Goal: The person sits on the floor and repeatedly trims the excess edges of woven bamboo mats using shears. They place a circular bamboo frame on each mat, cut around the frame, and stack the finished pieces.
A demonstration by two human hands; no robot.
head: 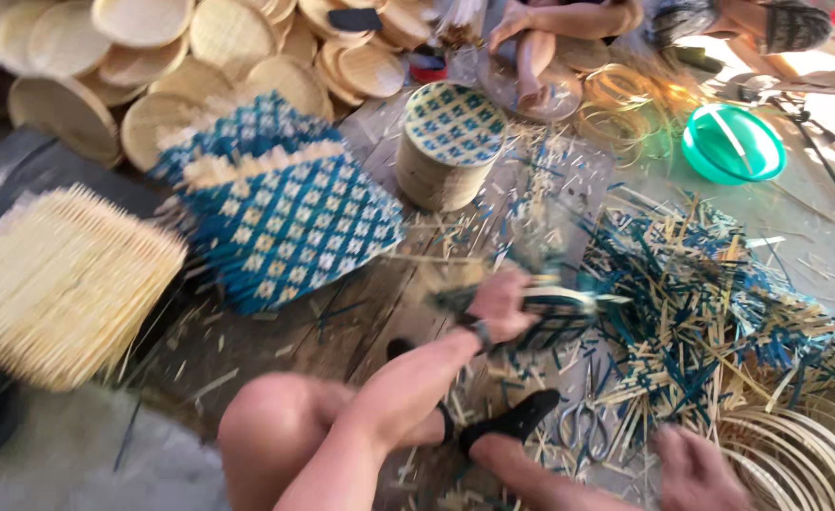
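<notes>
Green basin (732, 144) beside bamboo rings (616, 104)

The woven mat (280, 213) at centre left shows a blue and white diamond pattern with pale straw edging. The round basket lid (454, 123) beyond it repeats that pattern in blue on cream. The square mat (58, 284) at near left is plain straw yellow. The bowl (732, 144) at far right is bright green. The heap of offcuts (701, 303) on the right mixes dark teal and pale yellow strips.
</notes>
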